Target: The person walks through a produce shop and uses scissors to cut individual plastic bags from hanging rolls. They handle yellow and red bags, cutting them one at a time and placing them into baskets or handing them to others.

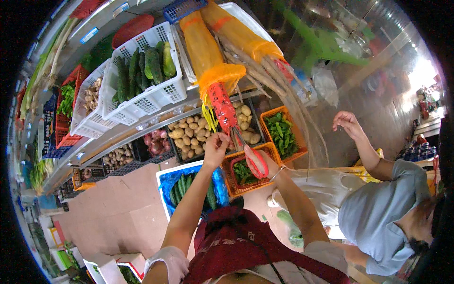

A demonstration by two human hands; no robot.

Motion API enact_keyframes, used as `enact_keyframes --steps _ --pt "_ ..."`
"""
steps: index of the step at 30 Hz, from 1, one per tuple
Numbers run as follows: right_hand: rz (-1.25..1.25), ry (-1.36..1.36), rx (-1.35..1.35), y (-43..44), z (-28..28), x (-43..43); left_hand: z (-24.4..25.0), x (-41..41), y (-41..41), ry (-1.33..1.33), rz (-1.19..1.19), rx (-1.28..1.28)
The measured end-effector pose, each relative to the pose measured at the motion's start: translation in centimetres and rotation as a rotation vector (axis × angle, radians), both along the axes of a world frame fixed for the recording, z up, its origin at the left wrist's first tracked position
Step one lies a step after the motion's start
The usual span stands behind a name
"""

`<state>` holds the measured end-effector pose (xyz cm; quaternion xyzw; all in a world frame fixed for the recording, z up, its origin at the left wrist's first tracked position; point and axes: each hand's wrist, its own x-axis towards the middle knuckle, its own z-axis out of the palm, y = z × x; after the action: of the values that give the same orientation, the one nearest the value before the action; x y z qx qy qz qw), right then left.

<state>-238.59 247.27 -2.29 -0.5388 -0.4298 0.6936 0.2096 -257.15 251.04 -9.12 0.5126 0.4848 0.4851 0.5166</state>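
My right hand [261, 162] holds a pair of scissors with red handles [260, 167]; their blades point up at the lower end of a bundle wrapped in red printed plastic [222, 103]. At that same end my left hand [217, 147] has its fingers pinched together; whether something thin is between them cannot be told. The red wrapping comes out of an orange mesh sleeve [202, 46], with yellow strips [210, 115] hanging beside it. Brown stick-like ends show below the wrapping. A second orange mesh sleeve [237, 28] lies to the right, with long brown roots [280, 85] sticking out.
Potatoes [189, 133] and green peppers [280, 133] in crates lie around my hands. Cucumbers in a blue-lined box [193, 184] are below. A white crate [142, 103] of gourds stands upper left. At the right is another person in a grey shirt [379, 216], one hand [349, 124] raised.
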Motion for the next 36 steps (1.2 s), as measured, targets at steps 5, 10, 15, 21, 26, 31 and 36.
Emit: enact_keyframes --steps 5,10,15,21,26,31,36 --pt "0.033 0.04 0.109 0.7 -0.1 0.5 -0.4 -0.4 0.1 0.015 0.011 -0.013" --pt "0.121 0.293 -0.04 1.9 0.4 2.0 1.4 -0.1 -0.4 -0.052 0.005 -0.091" --pt "0.216 0.355 -0.189 2.0 -0.5 3.2 -0.5 -0.6 -0.4 -0.114 0.004 -0.06" --pt "0.273 0.341 -0.117 3.2 -0.9 3.1 -0.2 -0.6 0.0 -0.088 -0.019 -0.096" --pt "0.178 0.289 -0.135 3.3 -1.8 2.9 1.0 -0.2 0.9 0.056 -0.006 -0.018" --pt "0.2 0.095 0.008 2.8 -2.4 2.6 1.8 -0.1 1.8 0.15 0.102 0.067" --pt "0.057 0.041 0.148 3.5 -0.9 1.7 2.3 0.2 3.1 0.324 0.139 0.148"
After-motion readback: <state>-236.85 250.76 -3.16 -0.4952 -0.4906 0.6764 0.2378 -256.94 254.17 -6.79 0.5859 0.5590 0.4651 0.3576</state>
